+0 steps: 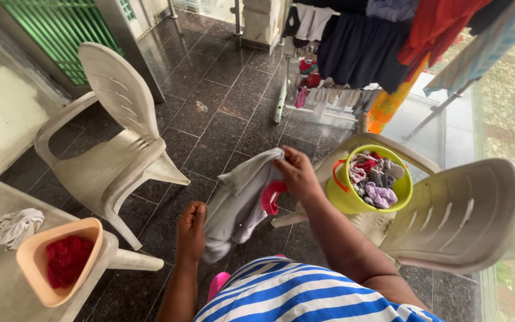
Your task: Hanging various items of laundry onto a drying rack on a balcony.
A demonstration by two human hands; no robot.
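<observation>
Limp grey cloth garment with pink trim hangs between both hands over dark tiled floor; lower end bunched, shape unclear. Right hand pinches top edge, left hand closed on lower fold. Lime plastic bucket of small clothes just right on white plastic chair, seat partly hidden. Open floor ahead.

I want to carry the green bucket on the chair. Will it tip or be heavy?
The green bucket is probably light, since it seems to hold only small socks and cloths. It leans on the sloped seat of the chair, so a push might tip it. Its orange handle looks thin and may flex.
</observation>
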